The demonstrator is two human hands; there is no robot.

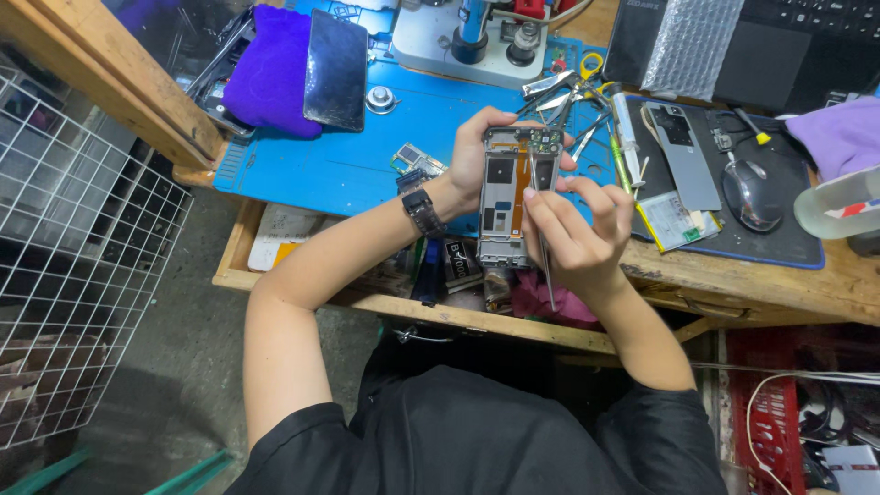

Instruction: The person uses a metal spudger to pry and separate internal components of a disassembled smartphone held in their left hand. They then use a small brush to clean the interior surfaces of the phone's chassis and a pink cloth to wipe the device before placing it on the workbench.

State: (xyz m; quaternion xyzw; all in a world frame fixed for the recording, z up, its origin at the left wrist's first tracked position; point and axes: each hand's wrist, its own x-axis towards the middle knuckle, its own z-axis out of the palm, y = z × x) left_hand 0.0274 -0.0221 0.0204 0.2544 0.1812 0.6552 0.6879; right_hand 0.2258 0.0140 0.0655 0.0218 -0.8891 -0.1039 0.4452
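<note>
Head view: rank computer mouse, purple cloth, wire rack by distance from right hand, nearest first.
From the right hand:
1. Computer mouse, just right of it on the dark mat.
2. Purple cloth, up left on the blue mat.
3. Wire rack, far left, off the bench.

Opened phone frame [507, 197]: dull grey metal, orange flex strip inside. Tweezers [544, 261]: thin bright steel. Beneath the frame, mat [367, 151]: smooth matt blue rubber. Left of it, cloth [270, 73]: soft purple; panel [335, 69]: glossy black glass. Bench edge [752, 293]: rough worn wood.
</note>
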